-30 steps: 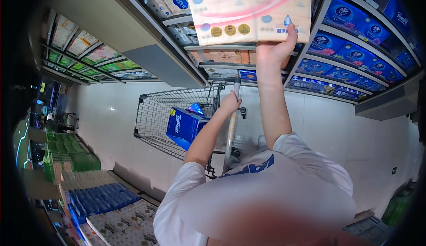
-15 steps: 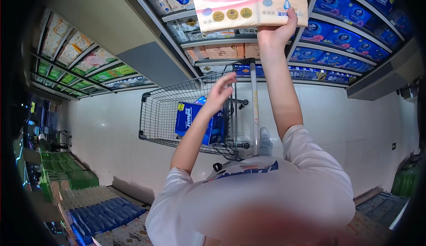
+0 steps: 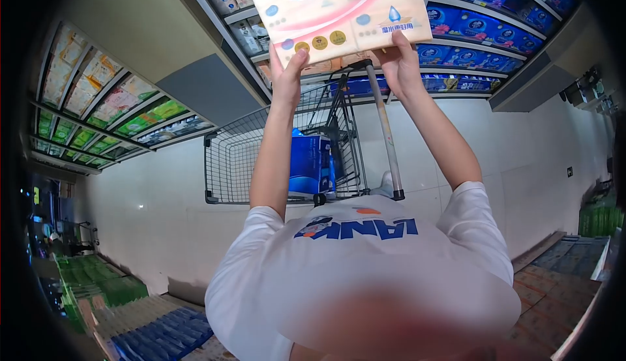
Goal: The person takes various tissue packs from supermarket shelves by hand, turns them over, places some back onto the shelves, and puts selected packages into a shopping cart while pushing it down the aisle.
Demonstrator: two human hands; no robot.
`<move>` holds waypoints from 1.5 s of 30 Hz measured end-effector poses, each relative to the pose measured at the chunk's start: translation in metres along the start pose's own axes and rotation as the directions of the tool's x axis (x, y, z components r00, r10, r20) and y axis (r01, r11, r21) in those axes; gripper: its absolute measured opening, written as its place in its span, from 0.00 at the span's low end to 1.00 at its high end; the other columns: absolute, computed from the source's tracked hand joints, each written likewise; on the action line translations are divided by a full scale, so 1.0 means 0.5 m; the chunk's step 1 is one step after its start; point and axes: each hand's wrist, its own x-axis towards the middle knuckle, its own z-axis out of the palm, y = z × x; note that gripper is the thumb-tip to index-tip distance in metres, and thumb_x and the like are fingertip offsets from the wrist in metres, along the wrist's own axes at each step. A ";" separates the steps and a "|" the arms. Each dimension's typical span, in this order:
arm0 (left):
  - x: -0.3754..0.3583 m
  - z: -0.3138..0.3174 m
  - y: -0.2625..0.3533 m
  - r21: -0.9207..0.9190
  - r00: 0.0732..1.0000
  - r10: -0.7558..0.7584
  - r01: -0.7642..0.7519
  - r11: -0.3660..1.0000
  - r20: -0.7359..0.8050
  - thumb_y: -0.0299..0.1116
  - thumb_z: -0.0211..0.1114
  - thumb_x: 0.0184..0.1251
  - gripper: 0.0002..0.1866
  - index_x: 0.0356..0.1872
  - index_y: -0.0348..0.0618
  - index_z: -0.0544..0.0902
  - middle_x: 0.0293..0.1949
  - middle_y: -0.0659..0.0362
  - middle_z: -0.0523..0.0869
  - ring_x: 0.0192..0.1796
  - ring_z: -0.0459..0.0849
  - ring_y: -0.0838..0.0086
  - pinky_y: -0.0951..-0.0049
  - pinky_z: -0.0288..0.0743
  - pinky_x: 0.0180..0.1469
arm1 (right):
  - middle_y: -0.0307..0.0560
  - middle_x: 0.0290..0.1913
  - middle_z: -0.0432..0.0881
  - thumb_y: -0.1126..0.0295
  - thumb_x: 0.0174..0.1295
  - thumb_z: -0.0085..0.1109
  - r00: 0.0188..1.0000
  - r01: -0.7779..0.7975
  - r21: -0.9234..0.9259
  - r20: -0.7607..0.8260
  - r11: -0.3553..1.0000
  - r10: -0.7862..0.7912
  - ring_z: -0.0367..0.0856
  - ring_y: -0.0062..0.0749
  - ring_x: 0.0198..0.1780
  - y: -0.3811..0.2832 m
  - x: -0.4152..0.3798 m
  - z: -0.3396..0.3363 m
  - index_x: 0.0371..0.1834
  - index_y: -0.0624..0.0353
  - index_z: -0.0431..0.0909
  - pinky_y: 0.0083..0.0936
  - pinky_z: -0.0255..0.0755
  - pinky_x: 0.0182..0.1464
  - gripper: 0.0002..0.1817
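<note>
A large cream pack of tissues [image 3: 339, 12] with a blue oval label and pink curves is held up at the top of the view, its upper edge cut off. My left hand [image 3: 287, 77] grips its lower left corner, thumb on the front face. At the lower right part, my right hand [image 3: 401, 68] does the same, its fingers hidden behind the pack. Below the pack stands a wire shopping cart [image 3: 228, 162]. Blue tissue packs [image 3: 310, 162] lie inside it, partly covered by my left forearm.
Shelves with blue tissue packs [image 3: 479, 25] rise ahead to the right. On the left, another shelf [image 3: 98, 94] carries cream and green packs. A beige and grey pillar [image 3: 208, 87] stands between. Low stacks of goods [image 3: 163, 325] lie behind me on both sides. Pale floor tiles [image 3: 150, 231] surround the cart.
My left hand has risen from above the cart and taken hold of the pack's left side. The pack has shifted left and slightly down, showing more of its label. My right hand keeps its hold.
</note>
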 end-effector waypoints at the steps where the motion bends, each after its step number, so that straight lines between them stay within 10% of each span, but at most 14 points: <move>1: 0.005 -0.004 -0.015 -0.007 0.998 0.002 -0.001 1.000 0.058 0.37 0.68 0.59 0.38 0.67 0.39 0.58 0.59 0.52 0.72 0.61 0.73 0.68 0.69 0.69 0.61 | 0.50 0.62 0.69 0.65 0.62 0.60 0.997 0.074 -0.069 -0.018 0.995 -0.075 0.67 0.39 0.65 -0.011 -0.006 0.010 0.67 0.59 0.58 0.39 0.61 0.68 0.32; 4: 0.015 0.019 -0.032 0.301 0.992 -0.030 -0.009 0.953 0.125 0.45 0.65 0.64 0.44 0.74 0.45 0.48 0.65 0.50 0.67 0.66 0.69 0.64 0.64 0.68 0.63 | 0.49 0.58 0.71 0.78 0.56 0.63 0.971 0.210 -0.109 -0.098 0.972 -0.220 0.72 0.37 0.61 -0.034 -0.017 0.036 0.63 0.62 0.59 0.35 0.67 0.64 0.32; 6: 0.018 0.049 -0.014 0.220 0.983 -0.183 0.183 0.958 -0.020 0.53 0.61 0.66 0.45 0.75 0.47 0.45 0.67 0.48 0.64 0.65 0.69 0.62 0.62 0.69 0.63 | 0.54 0.57 0.67 0.75 0.51 0.69 0.835 0.537 -0.423 0.144 0.730 -0.531 0.72 0.35 0.58 -0.035 -0.022 0.035 0.64 0.60 0.49 0.31 0.71 0.58 0.42; 8: -0.005 0.097 0.044 -0.391 0.943 -0.036 0.172 0.904 0.331 0.61 0.55 0.66 0.46 0.74 0.44 0.46 0.69 0.47 0.61 0.66 0.69 0.60 0.59 0.68 0.64 | 0.53 0.57 0.66 0.67 0.44 0.75 0.573 0.745 -0.624 0.418 0.236 -0.705 0.72 0.38 0.58 -0.002 -0.040 0.060 0.61 0.59 0.51 0.37 0.63 0.63 0.46; 10: -0.022 0.122 0.084 -0.327 0.965 -0.042 0.128 0.936 0.257 0.65 0.53 0.63 0.47 0.71 0.38 0.54 0.69 0.47 0.63 0.69 0.65 0.56 0.55 0.65 0.67 | 0.53 0.54 0.68 0.60 0.39 0.77 0.279 0.805 -0.516 0.764 -0.293 -0.582 0.73 0.42 0.57 0.008 -0.057 0.062 0.57 0.57 0.59 0.45 0.52 0.69 0.43; 12: -0.020 0.054 0.055 -0.462 0.942 -0.226 0.320 0.827 0.247 0.57 0.59 0.65 0.43 0.72 0.44 0.50 0.66 0.49 0.67 0.67 0.68 0.58 0.52 0.69 0.64 | 0.46 0.53 0.72 0.58 0.47 0.72 0.213 0.843 -0.455 0.771 -0.285 -0.601 0.74 0.37 0.57 0.043 -0.064 0.029 0.54 0.50 0.65 0.47 0.44 0.72 0.33; 14: -0.048 0.037 0.061 -0.455 0.939 -0.257 0.336 0.825 0.228 0.53 0.61 0.65 0.42 0.71 0.42 0.51 0.65 0.49 0.68 0.67 0.69 0.59 0.54 0.70 0.64 | 0.35 0.54 0.74 0.60 0.56 0.65 0.060 0.808 -0.213 0.957 -0.549 -0.284 0.74 0.28 0.57 0.040 -0.065 -0.024 0.55 0.43 0.65 0.45 0.46 0.72 0.24; 22: -0.083 0.047 -0.046 -0.505 0.922 -0.373 0.274 0.819 -0.105 0.43 0.52 0.63 0.30 0.62 0.33 0.67 0.57 0.48 0.77 0.58 0.77 0.60 0.62 0.71 0.61 | 0.30 0.59 0.72 0.61 0.56 0.63 0.100 0.848 -0.045 0.992 -0.528 0.078 0.68 0.24 0.64 0.010 -0.121 -0.046 0.56 0.35 0.71 0.43 0.44 0.73 0.23; 25: -0.083 0.020 -0.054 -0.471 0.946 -0.312 0.235 0.850 -0.091 0.47 0.51 0.61 0.34 0.64 0.32 0.64 0.58 0.46 0.75 0.59 0.77 0.59 0.62 0.72 0.61 | 0.38 0.64 0.68 0.58 0.51 0.67 0.392 0.916 -0.344 0.877 -0.207 0.277 0.62 0.36 0.69 -0.042 -0.163 -0.001 0.60 0.41 0.69 0.42 0.47 0.72 0.30; 27: -0.061 -0.018 -0.043 -0.431 0.958 -0.285 0.247 0.868 -0.024 0.48 0.51 0.60 0.36 0.65 0.31 0.62 0.59 0.44 0.74 0.59 0.77 0.58 0.62 0.72 0.60 | 0.47 0.67 0.63 0.55 0.52 0.65 0.644 0.734 -0.586 0.761 -0.343 0.077 0.58 0.44 0.71 -0.100 -0.154 -0.011 0.61 0.45 0.68 0.42 0.49 0.71 0.32; 30: -0.041 -0.044 -0.010 -0.268 0.968 -0.240 0.249 0.931 0.069 0.48 0.51 0.60 0.36 0.63 0.29 0.65 0.59 0.43 0.75 0.58 0.78 0.58 0.62 0.73 0.60 | 0.54 0.71 0.53 0.49 0.57 0.60 0.976 0.218 -0.932 0.203 0.290 -0.082 0.52 0.49 0.73 -0.150 -0.101 -0.093 0.70 0.52 0.57 0.43 0.52 0.70 0.40; 32: -0.043 -0.049 -0.011 -0.269 0.963 -0.254 0.270 0.924 0.094 0.48 0.51 0.60 0.35 0.63 0.29 0.66 0.58 0.43 0.76 0.58 0.79 0.59 0.63 0.74 0.60 | 0.54 0.73 0.52 0.48 0.58 0.59 0.978 -0.205 -0.729 -0.136 0.653 0.155 0.54 0.47 0.73 -0.167 -0.076 -0.115 0.75 0.56 0.46 0.42 0.57 0.68 0.47; 34: -0.042 -0.046 -0.019 -0.275 0.957 -0.262 0.287 0.918 0.126 0.48 0.51 0.60 0.35 0.62 0.29 0.67 0.57 0.43 0.77 0.57 0.79 0.59 0.63 0.74 0.59 | 0.54 0.72 0.56 0.52 0.57 0.61 0.922 -0.340 -0.576 -0.048 0.744 0.384 0.59 0.44 0.71 -0.164 -0.088 -0.113 0.75 0.57 0.45 0.40 0.60 0.67 0.48; 45: -0.078 -0.048 -0.006 0.018 0.949 -0.280 0.280 0.960 0.142 0.37 0.59 0.66 0.36 0.71 0.40 0.54 0.64 0.50 0.69 0.66 0.70 0.66 0.68 0.67 0.64 | 0.57 0.69 0.61 0.65 0.54 0.59 0.999 0.039 -0.320 0.008 0.947 -0.039 0.62 0.42 0.70 -0.081 -0.140 -0.130 0.75 0.59 0.43 0.34 0.60 0.68 0.46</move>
